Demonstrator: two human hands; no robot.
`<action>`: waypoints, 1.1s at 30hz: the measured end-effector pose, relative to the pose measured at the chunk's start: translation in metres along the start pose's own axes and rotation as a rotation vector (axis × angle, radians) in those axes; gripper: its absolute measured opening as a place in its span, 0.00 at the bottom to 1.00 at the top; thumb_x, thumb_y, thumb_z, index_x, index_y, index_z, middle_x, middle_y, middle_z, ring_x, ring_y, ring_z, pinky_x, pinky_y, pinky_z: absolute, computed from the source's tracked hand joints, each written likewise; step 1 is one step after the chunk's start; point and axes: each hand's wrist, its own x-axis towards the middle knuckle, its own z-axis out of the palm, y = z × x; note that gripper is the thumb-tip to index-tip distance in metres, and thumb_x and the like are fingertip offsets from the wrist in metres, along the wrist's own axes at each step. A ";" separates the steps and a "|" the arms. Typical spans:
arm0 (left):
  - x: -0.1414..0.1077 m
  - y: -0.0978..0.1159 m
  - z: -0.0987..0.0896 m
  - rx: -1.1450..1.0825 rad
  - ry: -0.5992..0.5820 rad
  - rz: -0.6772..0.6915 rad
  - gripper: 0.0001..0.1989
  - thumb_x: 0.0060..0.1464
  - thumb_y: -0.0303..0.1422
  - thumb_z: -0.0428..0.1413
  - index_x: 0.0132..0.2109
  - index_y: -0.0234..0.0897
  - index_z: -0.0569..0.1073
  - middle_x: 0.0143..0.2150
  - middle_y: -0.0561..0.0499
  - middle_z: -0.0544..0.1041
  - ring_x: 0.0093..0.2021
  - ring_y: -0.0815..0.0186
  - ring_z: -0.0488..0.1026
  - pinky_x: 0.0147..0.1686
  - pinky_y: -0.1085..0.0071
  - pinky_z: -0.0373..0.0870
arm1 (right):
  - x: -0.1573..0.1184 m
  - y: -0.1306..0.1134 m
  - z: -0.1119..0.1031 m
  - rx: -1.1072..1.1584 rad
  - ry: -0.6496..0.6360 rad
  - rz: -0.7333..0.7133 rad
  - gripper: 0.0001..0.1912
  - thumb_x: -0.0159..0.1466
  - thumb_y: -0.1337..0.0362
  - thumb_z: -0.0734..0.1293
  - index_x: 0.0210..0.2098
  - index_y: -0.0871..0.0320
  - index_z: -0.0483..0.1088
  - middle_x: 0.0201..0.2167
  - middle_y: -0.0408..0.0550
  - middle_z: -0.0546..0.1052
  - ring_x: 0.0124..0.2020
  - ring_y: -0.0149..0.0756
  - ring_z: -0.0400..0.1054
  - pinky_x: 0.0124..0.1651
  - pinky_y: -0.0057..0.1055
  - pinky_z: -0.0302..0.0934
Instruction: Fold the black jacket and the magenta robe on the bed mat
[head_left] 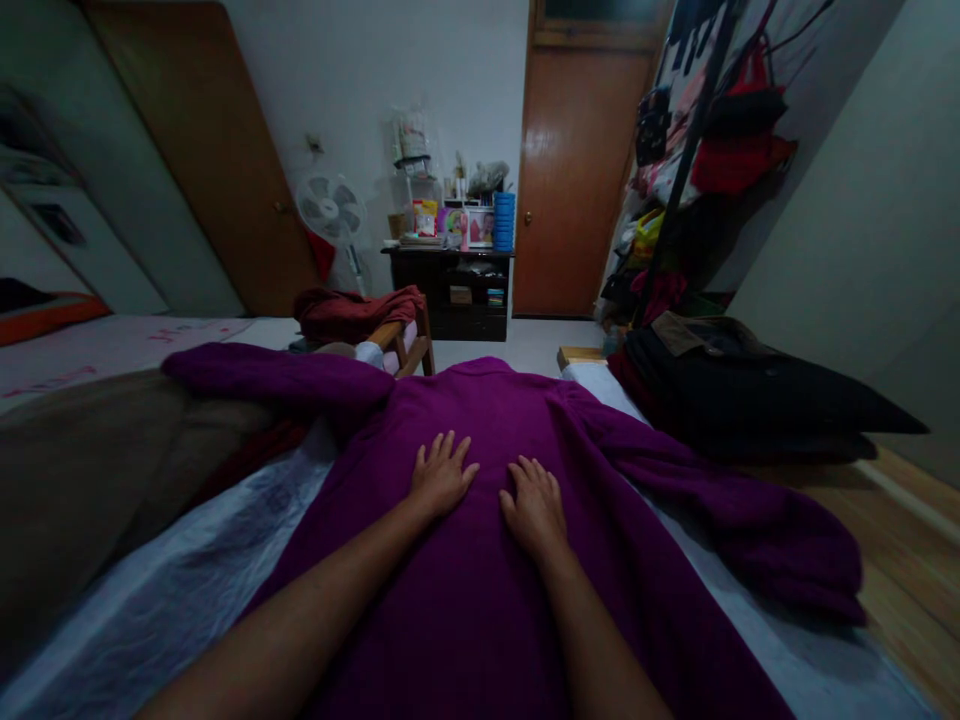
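A long purple garment (480, 590) with long sleeves lies spread out in front of me, its collar end pointing away. My left hand (441, 474) rests flat on its upper middle, fingers spread. Just to the right, my right hand (535, 508) also presses on the cloth with its fingers stretched out. Neither hand grips anything. One sleeve (277, 375) reaches left over other clothes, and the other sleeve (780, 530) stretches to the right. The garment's lower end runs out of view below my forearms.
Folded dark clothes (735, 385) are stacked on the right, beside a wooden surface (892, 540). Brown cloth (97, 450) lies at the left on a pale sheet (217, 560). Beyond are a reddish cloth (352, 312), a dark cabinet (409, 280), a fan (330, 205) and a wooden door (577, 180).
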 end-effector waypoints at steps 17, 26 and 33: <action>-0.039 -0.040 -0.013 0.007 -0.076 -0.080 0.35 0.61 0.54 0.39 0.68 0.40 0.55 0.71 0.40 0.50 0.70 0.52 0.47 0.64 0.49 0.46 | -0.007 -0.011 -0.002 0.014 -0.171 -0.170 0.27 0.64 0.57 0.60 0.62 0.56 0.61 0.67 0.50 0.58 0.68 0.44 0.46 0.68 0.46 0.36; -0.050 -0.030 -0.013 -0.013 -0.017 -0.286 0.32 0.62 0.49 0.43 0.67 0.40 0.58 0.71 0.38 0.51 0.70 0.46 0.45 0.64 0.50 0.47 | -0.007 -0.005 -0.009 -0.149 -0.088 0.124 0.33 0.63 0.49 0.60 0.64 0.58 0.60 0.68 0.60 0.52 0.69 0.53 0.40 0.66 0.52 0.33; -0.080 -0.024 -0.015 -0.091 -0.006 -0.371 0.33 0.63 0.44 0.43 0.70 0.34 0.48 0.71 0.32 0.47 0.70 0.45 0.45 0.63 0.51 0.51 | -0.009 -0.009 -0.007 -0.046 -0.106 -0.126 0.31 0.64 0.59 0.60 0.65 0.59 0.57 0.69 0.50 0.52 0.70 0.43 0.41 0.68 0.44 0.33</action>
